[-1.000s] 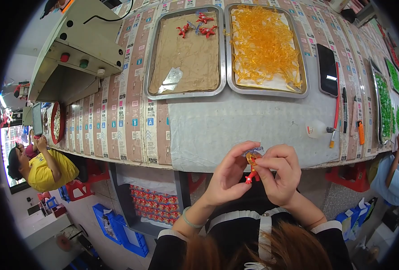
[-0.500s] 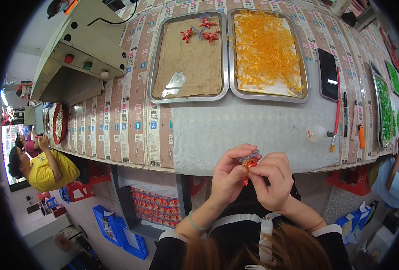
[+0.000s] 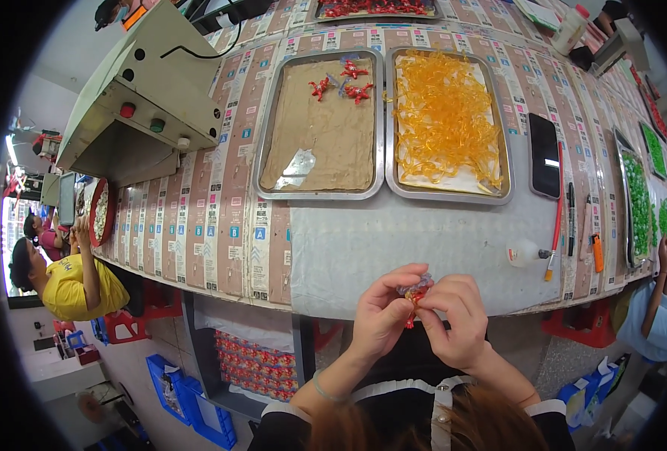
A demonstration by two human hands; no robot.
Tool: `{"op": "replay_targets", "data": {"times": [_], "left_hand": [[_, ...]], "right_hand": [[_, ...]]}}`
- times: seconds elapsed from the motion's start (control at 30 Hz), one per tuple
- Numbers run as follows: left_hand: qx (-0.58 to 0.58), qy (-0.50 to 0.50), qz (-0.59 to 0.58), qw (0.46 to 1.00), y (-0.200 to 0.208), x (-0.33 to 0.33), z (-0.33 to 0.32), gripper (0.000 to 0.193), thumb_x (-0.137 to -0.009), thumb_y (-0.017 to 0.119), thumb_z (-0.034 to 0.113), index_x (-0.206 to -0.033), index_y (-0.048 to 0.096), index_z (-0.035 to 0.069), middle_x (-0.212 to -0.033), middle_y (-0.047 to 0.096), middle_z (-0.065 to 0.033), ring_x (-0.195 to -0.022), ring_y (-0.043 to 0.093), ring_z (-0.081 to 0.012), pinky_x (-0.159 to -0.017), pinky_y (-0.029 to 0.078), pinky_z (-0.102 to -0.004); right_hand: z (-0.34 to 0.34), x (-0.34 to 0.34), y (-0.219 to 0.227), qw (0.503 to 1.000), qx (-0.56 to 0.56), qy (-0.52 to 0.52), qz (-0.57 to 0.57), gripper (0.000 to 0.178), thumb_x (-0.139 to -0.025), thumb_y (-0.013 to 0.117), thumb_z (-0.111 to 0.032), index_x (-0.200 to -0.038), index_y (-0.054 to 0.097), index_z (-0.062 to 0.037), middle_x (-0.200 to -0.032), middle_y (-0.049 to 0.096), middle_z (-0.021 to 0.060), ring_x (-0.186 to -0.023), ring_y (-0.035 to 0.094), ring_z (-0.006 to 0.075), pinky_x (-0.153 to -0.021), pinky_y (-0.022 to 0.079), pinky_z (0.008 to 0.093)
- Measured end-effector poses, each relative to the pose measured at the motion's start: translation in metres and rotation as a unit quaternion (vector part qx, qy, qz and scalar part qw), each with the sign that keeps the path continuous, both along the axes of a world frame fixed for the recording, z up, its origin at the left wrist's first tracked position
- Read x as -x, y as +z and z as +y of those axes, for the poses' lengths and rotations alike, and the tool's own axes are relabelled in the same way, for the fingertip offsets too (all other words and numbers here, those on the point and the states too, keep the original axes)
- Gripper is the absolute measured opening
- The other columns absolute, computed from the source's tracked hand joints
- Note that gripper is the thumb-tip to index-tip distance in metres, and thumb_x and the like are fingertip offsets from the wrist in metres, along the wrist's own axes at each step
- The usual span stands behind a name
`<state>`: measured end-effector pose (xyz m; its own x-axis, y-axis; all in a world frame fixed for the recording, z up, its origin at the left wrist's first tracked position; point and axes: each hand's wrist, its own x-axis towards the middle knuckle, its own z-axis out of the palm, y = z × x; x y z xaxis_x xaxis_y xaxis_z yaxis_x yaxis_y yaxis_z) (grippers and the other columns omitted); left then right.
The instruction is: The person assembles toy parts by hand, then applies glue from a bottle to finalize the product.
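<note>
Just in front of the table's near edge, my left hand [image 3: 382, 316] pinches a small red figurine [image 3: 417, 295] with a translucent bluish part at its top. Fingertips of my right hand [image 3: 455, 316] are closed on the figurine from the other side, hiding much of it. A bit of yellow shows between the fingers. Beyond them, a metal tray [image 3: 267, 154] holds several similar red figurines [image 3: 358, 92] near its far right corner. Beside it, another metal tray [image 3: 450, 197] is heaped with translucent orange-yellow strips [image 3: 446, 120].
To the right lie a black phone [image 3: 545, 154], a red-handled brush [image 3: 556, 218], a pen [image 3: 571, 218], an orange cutter [image 3: 597, 253] and a small white bottle [image 3: 525, 253]. A beige machine [image 3: 142, 94] stands left. Below the table, a drawer [image 3: 254, 338] holds rows of red figurines. Co-workers sit either side.
The view has shifted, so the table and trays sit lower and a far tray of red pieces appears. Both hands keep hold of the figurine, with less yellow showing between the fingers.
</note>
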<state>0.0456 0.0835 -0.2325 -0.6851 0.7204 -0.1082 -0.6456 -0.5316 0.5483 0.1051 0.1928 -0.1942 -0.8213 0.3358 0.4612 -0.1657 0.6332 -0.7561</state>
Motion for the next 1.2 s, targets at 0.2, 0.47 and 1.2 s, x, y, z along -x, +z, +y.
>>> {"op": "replay_targets", "data": {"times": [0.2,0.47,1.2], "left_hand": [[0.1,-0.009,0.094,0.99,0.007,0.005,0.0,0.03,-0.08,0.049,0.004,-0.109,0.048,-0.003,-0.124,0.036,-0.0188,-0.104,0.048,-0.0244,-0.087,0.039,-0.034],[0.185,-0.025,0.244,0.952,0.015,0.009,-0.007,0.028,-0.082,0.045,0.002,-0.109,0.05,-0.002,-0.121,0.042,-0.0163,-0.111,0.041,-0.0213,-0.091,0.035,-0.0308],[-0.014,-0.045,0.038,0.998,0.008,0.004,-0.004,0.026,-0.078,0.056,0.01,-0.101,0.049,-0.001,-0.111,0.044,-0.0149,-0.1,0.045,-0.0181,-0.088,0.035,-0.0301]], "right_hand": [[0.009,0.002,0.005,1.0,0.01,0.011,0.002,0.021,-0.06,0.065,0.003,-0.078,0.055,-0.0027,-0.075,0.054,0.008,-0.067,0.05,0.0244,-0.059,0.041,0.0303],[0.009,-0.005,0.006,0.998,0.041,0.04,0.011,0.02,-0.06,0.066,0.003,-0.076,0.056,-0.0027,-0.074,0.055,0.0073,-0.065,0.05,0.0226,-0.057,0.041,0.0299],[0.0,-0.001,0.002,0.996,-0.056,0.034,0.054,0.024,-0.055,0.065,0.004,-0.076,0.054,-0.0032,-0.075,0.052,0.0057,-0.065,0.048,0.0213,-0.055,0.039,0.0294]]}}
